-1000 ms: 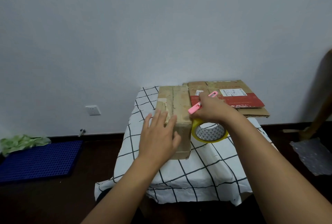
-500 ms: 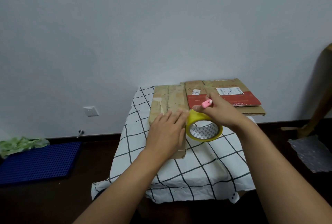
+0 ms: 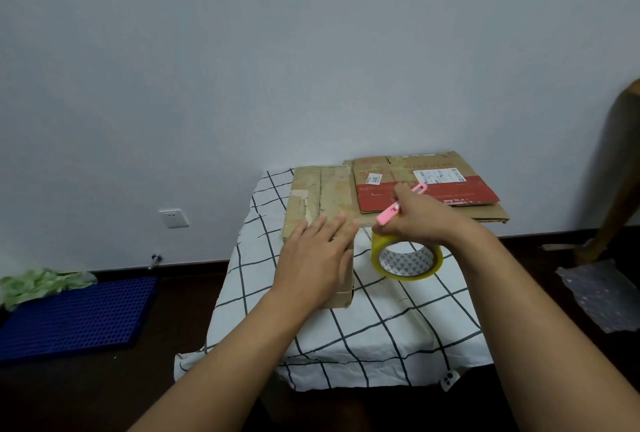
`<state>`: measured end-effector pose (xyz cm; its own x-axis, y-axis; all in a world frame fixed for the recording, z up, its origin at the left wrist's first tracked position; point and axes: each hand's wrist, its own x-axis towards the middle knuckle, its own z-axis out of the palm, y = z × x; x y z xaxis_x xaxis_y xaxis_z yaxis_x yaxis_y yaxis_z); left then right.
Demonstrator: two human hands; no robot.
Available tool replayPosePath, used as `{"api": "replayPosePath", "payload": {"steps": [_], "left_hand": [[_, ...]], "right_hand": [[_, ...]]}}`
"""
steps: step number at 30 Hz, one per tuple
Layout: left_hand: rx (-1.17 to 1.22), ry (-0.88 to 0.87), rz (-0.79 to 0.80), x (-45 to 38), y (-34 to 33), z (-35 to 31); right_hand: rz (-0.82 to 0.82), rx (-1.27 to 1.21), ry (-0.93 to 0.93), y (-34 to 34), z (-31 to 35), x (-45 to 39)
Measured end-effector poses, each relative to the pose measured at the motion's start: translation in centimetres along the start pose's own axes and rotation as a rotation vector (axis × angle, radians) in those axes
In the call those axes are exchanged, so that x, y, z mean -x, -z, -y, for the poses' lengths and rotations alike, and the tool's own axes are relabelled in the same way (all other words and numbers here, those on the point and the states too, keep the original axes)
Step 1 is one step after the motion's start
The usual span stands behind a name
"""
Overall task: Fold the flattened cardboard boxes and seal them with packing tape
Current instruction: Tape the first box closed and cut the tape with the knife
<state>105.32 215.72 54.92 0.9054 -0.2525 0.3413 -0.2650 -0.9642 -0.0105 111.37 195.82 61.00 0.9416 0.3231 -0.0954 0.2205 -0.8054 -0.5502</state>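
Observation:
A folded brown cardboard box (image 3: 320,196) stands on the left half of a small table under a white black-checked cloth (image 3: 388,324). My left hand (image 3: 317,260) lies flat on the box's near end, fingers straight. My right hand (image 3: 420,220) grips a pink box cutter (image 3: 393,214) and holds the top of a yellow roll of packing tape (image 3: 407,258), which sits just right of the box. Flattened cardboard boxes (image 3: 426,189), the top one with a red band and a white label, lie stacked at the table's far right.
A blue plastic grid mat (image 3: 76,313) and crumpled green material (image 3: 41,284) lie on the dark floor at left. A wall socket (image 3: 173,217) is low on the wall. Bubble wrap (image 3: 602,289) and a wooden leg (image 3: 609,223) are at right.
My right hand carried the tape roll and cutter away from the box's top toward the right, down near the cloth. My left hand slid nearer along the box and stays pressed on it.

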Motion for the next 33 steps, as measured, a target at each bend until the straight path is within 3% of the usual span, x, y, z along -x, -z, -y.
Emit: {"api": "replayPosePath", "payload": {"steps": [8,14,21,25,33], "left_hand": [[-0.017,0.005,-0.024,-0.1,0.8,-0.4],[0.017,-0.087,-0.011,-0.9,0.6,-1.1],[-0.136,-0.104,-0.238,-1.5,-1.1,-1.3],[-0.144,-0.102,-0.29,-1.6,-1.6,-1.2],[-0.122,-0.106,-0.371,-1.3,-2.0,-1.5]], "right_hand": [[0.017,0.003,-0.003,0.3,0.3,-0.2],[-0.085,-0.25,0.02,-0.8,-1.7,0.0],[-0.133,-0.516,-0.021,-2.7,-2.6,0.3],[-0.151,-0.615,-0.042,-3.6,-2.5,-0.1],[-0.146,-0.525,-0.065,-3.3,-2.5,-0.1]]}}
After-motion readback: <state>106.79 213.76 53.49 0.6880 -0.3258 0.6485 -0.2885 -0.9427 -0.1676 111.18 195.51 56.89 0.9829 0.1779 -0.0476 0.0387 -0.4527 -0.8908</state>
